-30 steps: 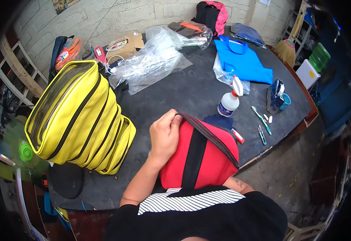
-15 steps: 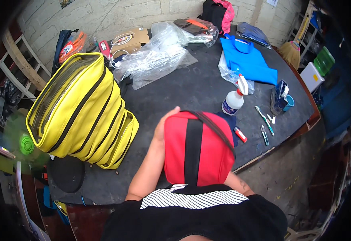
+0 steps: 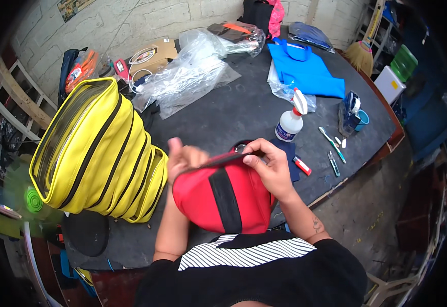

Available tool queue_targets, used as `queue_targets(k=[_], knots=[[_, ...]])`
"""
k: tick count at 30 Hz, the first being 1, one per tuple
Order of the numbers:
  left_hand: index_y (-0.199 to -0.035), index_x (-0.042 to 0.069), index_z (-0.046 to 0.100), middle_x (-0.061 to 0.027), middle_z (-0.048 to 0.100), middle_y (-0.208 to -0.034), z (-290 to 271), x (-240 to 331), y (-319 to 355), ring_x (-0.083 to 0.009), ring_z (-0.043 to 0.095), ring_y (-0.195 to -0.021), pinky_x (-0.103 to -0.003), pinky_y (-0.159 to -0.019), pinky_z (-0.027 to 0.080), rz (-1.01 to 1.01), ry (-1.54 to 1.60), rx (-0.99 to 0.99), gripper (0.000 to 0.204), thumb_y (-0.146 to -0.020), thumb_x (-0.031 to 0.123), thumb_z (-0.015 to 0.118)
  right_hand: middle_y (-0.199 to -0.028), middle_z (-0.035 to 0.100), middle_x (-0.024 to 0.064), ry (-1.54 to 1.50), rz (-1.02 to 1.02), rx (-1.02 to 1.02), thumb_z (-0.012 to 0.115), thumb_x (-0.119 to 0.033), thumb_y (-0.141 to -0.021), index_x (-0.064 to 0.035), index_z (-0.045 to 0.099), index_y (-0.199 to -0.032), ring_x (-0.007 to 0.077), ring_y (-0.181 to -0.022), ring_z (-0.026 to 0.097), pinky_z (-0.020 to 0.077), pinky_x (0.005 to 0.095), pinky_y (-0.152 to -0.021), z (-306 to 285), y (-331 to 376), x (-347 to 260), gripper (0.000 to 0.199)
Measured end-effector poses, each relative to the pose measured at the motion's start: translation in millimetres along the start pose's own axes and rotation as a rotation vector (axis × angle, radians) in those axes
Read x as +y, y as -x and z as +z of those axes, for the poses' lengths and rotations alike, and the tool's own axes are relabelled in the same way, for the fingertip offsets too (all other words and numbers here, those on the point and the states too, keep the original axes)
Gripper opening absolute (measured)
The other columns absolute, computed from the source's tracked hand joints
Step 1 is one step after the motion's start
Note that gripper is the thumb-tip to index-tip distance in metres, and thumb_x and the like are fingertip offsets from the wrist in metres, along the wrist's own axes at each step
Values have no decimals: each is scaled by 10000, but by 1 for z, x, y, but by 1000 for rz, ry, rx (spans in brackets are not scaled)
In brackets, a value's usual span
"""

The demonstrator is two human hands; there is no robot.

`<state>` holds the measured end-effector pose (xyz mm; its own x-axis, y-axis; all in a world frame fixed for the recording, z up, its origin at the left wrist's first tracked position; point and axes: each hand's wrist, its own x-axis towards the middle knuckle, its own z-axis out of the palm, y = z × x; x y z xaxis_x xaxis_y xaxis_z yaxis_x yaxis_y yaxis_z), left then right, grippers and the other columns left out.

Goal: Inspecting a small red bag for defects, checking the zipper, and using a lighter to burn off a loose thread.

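A red bag [image 3: 195, 197] with a wide black band down its side stands tilted against my front, its dark-edged rim turned up. My right hand [image 3: 270, 166] pinches that rim at its right side, thumb on the near face. At the rim's left end is my left hand [image 3: 185, 159], a little blurred, its thumb raised apart from its bent fingers. The left fingertips are near the rim; whether they touch it is unclear. Just behind the right hand, a small round opening or ring shows dark. The bag's underside is hidden.
A set of yellow zippered cases [image 3: 98, 153] stands left. Beyond lie clear plastic bags [image 3: 192, 77] and a blue tote [image 3: 307, 71]. To the right are a spray bottle [image 3: 290, 123], a red-and-white lighter-like item [image 3: 302, 166], a toothbrush [image 3: 332, 143], thread snips [image 3: 333, 163] and a tape dispenser [image 3: 349, 110].
The red bag has tipped and shifted left and down. My right hand has come up from behind it to its rim, and my left hand has moved off its side to the upper left.
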<state>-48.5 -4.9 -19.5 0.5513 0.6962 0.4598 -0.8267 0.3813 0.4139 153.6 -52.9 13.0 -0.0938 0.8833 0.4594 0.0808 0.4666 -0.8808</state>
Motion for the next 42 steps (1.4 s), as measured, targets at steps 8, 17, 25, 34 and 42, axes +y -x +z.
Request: queue_targets(k=[8,17,25,34,42], knots=[[-949,10,577,-95,618,-912,24,-88,33,-180,598,-844,-279,-753,483,-53,-757,660,208,-962,159,432,-771,574,29,-962,765,-143,527,-158,-928,10,545,-865,87,-650,535,443,222,-646,-18,-16,36,180],[-1090,-10,557,-130,619,-1046,33,-85,55,-224,598,-972,-320,-859,471,-166,-383,507,324,-975,253,407,-779,531,37,-1075,673,-496,556,-210,-930,-4,510,-842,94,-693,507,424,232,-661,-20,-37,55,228],[-1215,-28,539,-161,621,-1165,12,-13,8,-263,598,-1085,-356,-952,462,-219,-61,396,457,-986,336,385,-731,499,-63,-370,226,4,529,-259,-959,-61,549,-824,4,-656,454,363,180,-576,-53,-48,28,240],[-975,57,526,4,604,-821,39,9,-38,-43,552,-693,-190,-654,445,375,-819,455,149,-973,198,480,-808,575,-27,-498,174,-157,579,-252,-931,-72,544,-964,41,-740,544,420,211,-671,-70,-70,21,187],[-842,68,521,20,538,-674,-2,-2,-9,-58,523,-621,-213,-605,431,464,-678,504,134,-944,150,491,-788,562,-35,-807,382,-237,584,-194,-927,-76,525,-879,41,-713,516,406,204,-652,-61,-65,69,140]])
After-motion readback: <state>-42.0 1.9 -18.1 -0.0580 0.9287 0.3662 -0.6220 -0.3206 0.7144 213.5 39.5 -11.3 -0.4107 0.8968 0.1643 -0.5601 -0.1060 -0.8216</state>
